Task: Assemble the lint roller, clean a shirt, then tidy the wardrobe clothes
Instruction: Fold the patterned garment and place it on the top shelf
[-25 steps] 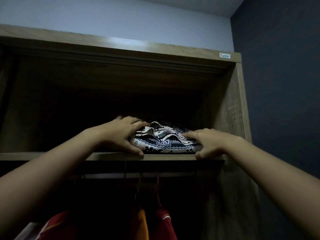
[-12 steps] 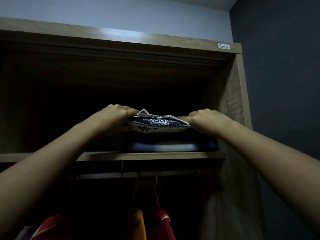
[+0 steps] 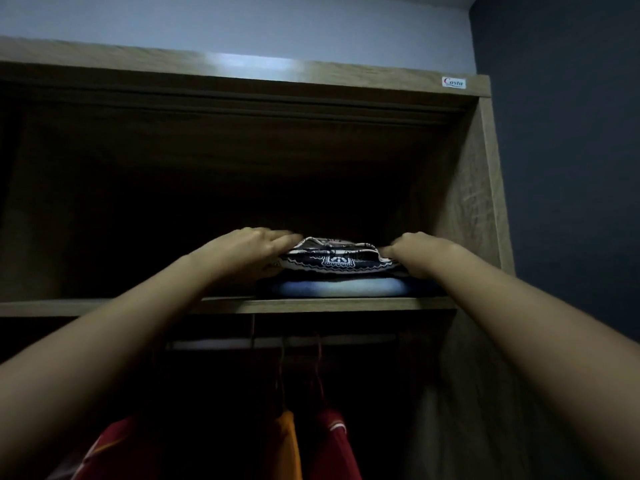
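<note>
A folded dark blue and white patterned garment (image 3: 334,259) lies on top of a folded blue garment (image 3: 339,287) on the wardrobe's upper shelf (image 3: 104,306), toward its right end. My left hand (image 3: 247,249) grips the patterned garment's left edge, fingers over the top. My right hand (image 3: 417,251) grips its right edge with curled fingers. Both arms reach up from below. The back of the shelf compartment is dark, and what lies there is hidden.
Below the shelf a hanging rail (image 3: 346,342) carries hangers with a red garment (image 3: 332,445) and an orange garment (image 3: 285,445). The wardrobe's right side panel (image 3: 478,209) stands close to my right hand. A dark blue wall (image 3: 571,168) lies beyond it.
Both hands lifted the patterned garment from the shelf's front edge and set it farther back, on top of the blue folded garment, which has come into view beneath it.
</note>
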{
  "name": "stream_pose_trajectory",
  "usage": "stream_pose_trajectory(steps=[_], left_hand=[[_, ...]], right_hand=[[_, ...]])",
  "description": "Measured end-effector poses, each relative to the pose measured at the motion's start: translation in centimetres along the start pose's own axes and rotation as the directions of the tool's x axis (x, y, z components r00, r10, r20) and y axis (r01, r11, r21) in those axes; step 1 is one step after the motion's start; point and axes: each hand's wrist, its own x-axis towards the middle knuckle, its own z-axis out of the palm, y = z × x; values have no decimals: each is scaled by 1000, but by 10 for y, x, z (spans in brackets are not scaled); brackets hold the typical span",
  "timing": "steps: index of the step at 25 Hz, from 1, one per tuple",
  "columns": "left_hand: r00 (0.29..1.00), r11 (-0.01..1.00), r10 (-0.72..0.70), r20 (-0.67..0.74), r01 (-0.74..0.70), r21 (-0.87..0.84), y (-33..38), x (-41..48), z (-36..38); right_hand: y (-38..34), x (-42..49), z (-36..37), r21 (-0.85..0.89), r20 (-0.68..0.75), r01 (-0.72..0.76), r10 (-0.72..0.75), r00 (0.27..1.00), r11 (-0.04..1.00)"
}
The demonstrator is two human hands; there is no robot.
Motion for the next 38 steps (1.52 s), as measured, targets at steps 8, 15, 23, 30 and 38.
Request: stream_pose_trajectory(steps=[8, 15, 23, 30, 38], left_hand=[[999, 970, 31, -18, -26, 240, 1, 19, -8], [993, 995, -30, 111, 20, 96, 1, 2, 15], [948, 888, -119, 296, 235, -395, 13, -8, -3], [964, 909, -231, 136, 263, -325, 26, -17, -8], [941, 843, -311, -134, 209, -496, 44, -78, -16]], right_hand=[[7, -17, 7, 113, 26, 37, -40, 999, 993], [2, -23, 11, 166, 64, 14, -25, 998, 986], [-6, -35, 12, 387, 102, -56, 18, 995, 920], [-16, -49, 26, 386, -70, -110, 148, 987, 916], [-74, -85, 19, 562, -459, 109, 199, 866, 820]])
